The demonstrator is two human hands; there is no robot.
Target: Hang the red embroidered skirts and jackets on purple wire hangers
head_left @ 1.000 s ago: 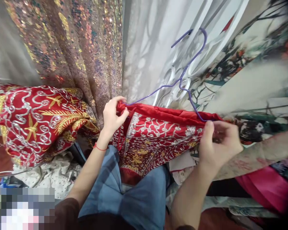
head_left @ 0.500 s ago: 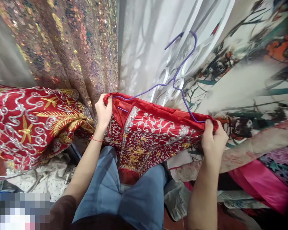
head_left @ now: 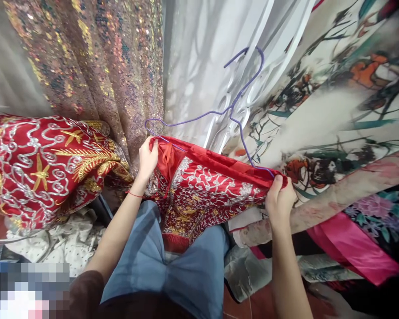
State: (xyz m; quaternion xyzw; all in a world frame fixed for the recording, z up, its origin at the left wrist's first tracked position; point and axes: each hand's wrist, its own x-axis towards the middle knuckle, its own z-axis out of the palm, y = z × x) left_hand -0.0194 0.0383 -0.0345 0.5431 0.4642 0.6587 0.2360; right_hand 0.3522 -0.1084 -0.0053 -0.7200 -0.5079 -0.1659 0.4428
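Stretched between my hands is a red embroidered skirt [head_left: 213, 177] with silver and gold patterns and a plain red waistband. My left hand [head_left: 148, 157] pinches the waistband at its left end. At the right end, my right hand [head_left: 280, 195] grips the waistband with the thumb on top. A purple wire hanger [head_left: 231, 106] lies partly inside the waistband. Its left end sticks out above my left hand, and its right end goes into the cloth by my right thumb. The hanger's hook points up in front of a white scrollwork frame [head_left: 252, 88].
Another red embroidered garment [head_left: 49, 164] bulges out at the left. Behind hang a sequined cloth [head_left: 119, 57] and a white curtain [head_left: 193, 57]. Painted fabric [head_left: 322, 119] drapes down the right side, above a bright pink cloth [head_left: 349, 243]. White dotted cloth [head_left: 66, 239] lies low on the left.
The hanger's left end has come out of the waistband and now shows above it. My right hand has moved left with its end of the skirt, and my left hand slightly right and down.
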